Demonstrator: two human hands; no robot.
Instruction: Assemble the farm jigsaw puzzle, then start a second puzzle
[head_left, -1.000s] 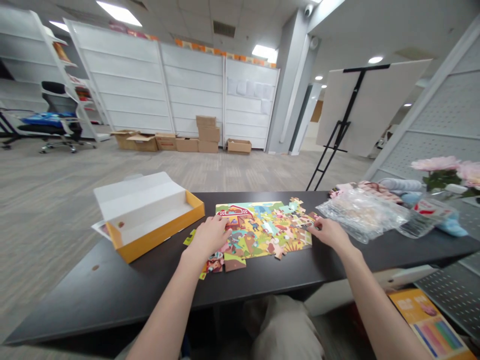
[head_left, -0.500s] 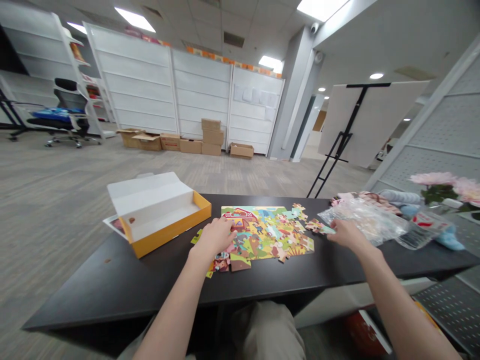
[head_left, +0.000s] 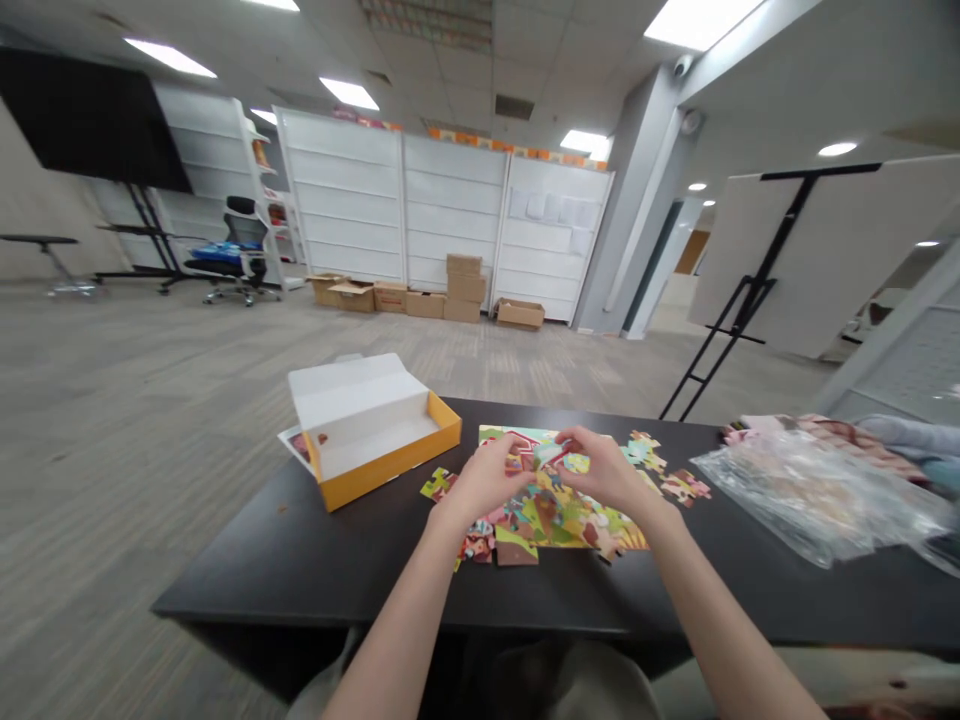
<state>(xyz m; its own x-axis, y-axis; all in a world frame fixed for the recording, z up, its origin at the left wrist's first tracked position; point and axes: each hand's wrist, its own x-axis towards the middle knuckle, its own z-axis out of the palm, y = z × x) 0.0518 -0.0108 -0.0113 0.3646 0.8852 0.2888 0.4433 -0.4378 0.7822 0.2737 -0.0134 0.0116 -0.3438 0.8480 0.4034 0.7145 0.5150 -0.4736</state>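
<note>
Two hands, the left hand (head_left: 491, 480) and the right hand (head_left: 604, 475), meet over one puzzle (head_left: 570, 525), with one piece (head_left: 546, 456) at the fingers and one yellow box (head_left: 394, 463) at ten o'clock. Eight cartons (head_left: 463, 288) stand between eleven and twelve, three of them in one stack, and one easel (head_left: 742, 305) is at one. Toward ten and eleven are one stool (head_left: 39, 240), one screen (head_left: 90, 120) and one office chair (head_left: 240, 235); the clear bags (head_left: 817, 490) at two overlap too much to count.

Head-worn view from above the near table edge (head_left: 315, 618), facing forward and down.
</note>
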